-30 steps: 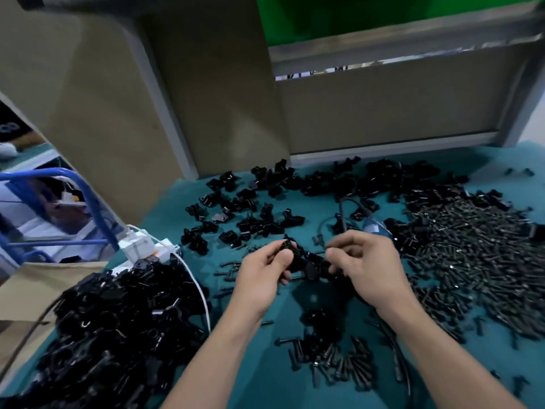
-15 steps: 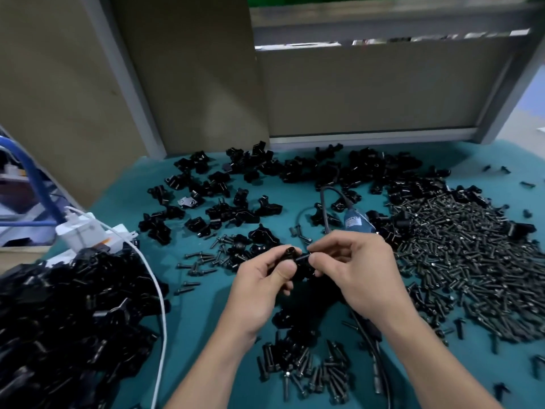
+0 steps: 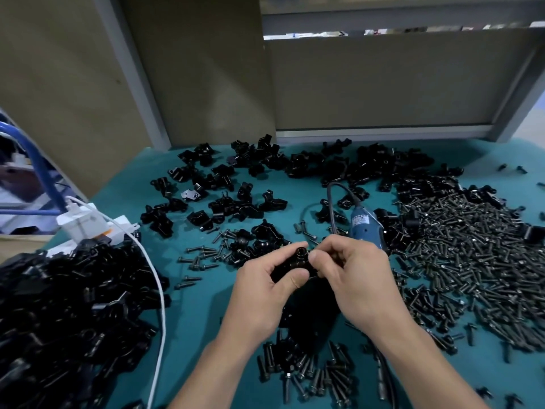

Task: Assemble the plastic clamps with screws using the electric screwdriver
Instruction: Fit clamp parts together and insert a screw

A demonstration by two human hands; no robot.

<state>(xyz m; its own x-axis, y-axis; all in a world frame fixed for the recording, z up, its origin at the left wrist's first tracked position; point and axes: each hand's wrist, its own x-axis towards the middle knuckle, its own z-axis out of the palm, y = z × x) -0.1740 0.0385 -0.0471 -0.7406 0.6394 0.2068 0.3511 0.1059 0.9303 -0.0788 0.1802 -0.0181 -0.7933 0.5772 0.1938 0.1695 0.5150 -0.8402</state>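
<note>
1. At the lower centre of the frame, a small pile of dark screws lies on the teal table top, between the 2 forearms.
2. Both forearms rise from the bottom edge and meet at the centre of the frame.
3. The left hand grips a black plastic clamp. Its thumb is pressed on the near side and its fingers curl over the far side.
4. The right hand has its fingers curled close together, with thumb and forefinger tips pinching at the clamp's right end. Whether a screw sits between them cannot be told.
5. The clamp is held above the table at the centre of the frame.
6. At the lower left is a big heap of black clamps. A white cable runs along its right edge up to a white power adapter.
7. Just beyond the right hand, the blue electric screwdriver lies on the table, its tip hidden behind that hand.
8. At the right spreads a broad screw pile.
9. Farther back, loose clamps are scattered up to the brown boards.
</note>
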